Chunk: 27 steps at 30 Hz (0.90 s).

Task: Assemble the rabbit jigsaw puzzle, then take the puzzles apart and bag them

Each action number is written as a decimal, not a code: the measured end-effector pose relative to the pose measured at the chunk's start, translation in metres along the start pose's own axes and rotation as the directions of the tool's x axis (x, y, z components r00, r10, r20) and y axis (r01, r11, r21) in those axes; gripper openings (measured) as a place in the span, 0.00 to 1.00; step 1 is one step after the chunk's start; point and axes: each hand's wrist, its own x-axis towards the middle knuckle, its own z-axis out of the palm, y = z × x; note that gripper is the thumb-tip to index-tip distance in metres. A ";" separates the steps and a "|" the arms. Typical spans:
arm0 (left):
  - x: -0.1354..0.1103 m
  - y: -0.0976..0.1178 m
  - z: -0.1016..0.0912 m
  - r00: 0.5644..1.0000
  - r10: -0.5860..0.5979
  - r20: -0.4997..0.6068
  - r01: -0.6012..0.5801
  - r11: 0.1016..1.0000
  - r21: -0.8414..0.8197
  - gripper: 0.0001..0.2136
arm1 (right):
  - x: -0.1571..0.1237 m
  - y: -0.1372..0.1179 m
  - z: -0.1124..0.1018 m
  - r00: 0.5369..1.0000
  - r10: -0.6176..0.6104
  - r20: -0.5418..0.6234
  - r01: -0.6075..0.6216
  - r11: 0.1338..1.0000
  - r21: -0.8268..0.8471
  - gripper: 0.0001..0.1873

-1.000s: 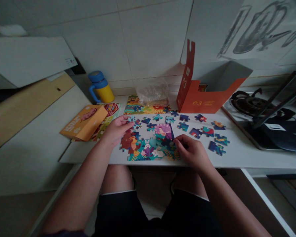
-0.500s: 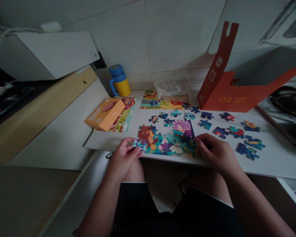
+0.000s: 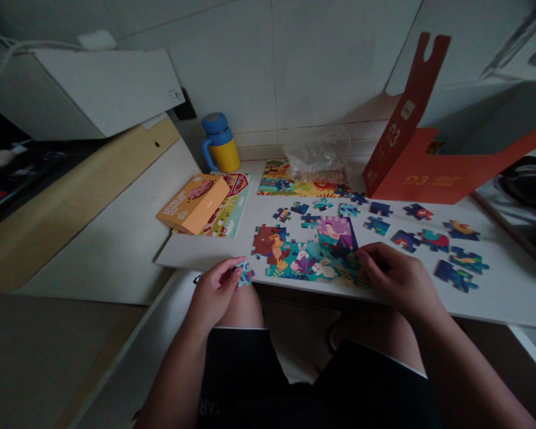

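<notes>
Between the thumb and fingers of my left hand (image 3: 217, 290) is a light-blue and purple jigsaw piece (image 3: 245, 275), just off the table's front edge. A partly joined jigsaw puzzle (image 3: 301, 262) with rabbits, a beaver-like animal and a purple bird panel lies right of it, along that edge. My right hand (image 3: 395, 277) is closed at the puzzle's right end, fingertips against its dark corner. Whatever those fingers may grip is hidden. Several loose jigsaw pieces (image 3: 433, 240) are spread behind and to the right of the puzzle.
At the back, a clear plastic bag (image 3: 317, 155) lies on an orange picture puzzle (image 3: 277, 179). An open orange box (image 3: 446, 179) stands back right. To the left are a yellow box (image 3: 192, 205), a colourful sheet (image 3: 232, 211) and a blue-and-yellow bottle (image 3: 226, 152).
My left hand has drawn its jigsaw piece left and slightly down, away from the joined puzzle's left side. My right hand stays at the puzzle's right end. The view has shifted slightly.
</notes>
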 end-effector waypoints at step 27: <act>0.084 -0.014 -0.006 0.976 0.216 -0.012 -0.213 0.969 0.128 0.14 | 0.001 0.000 -0.002 0.998 0.051 0.030 -0.051 0.999 -0.003 0.22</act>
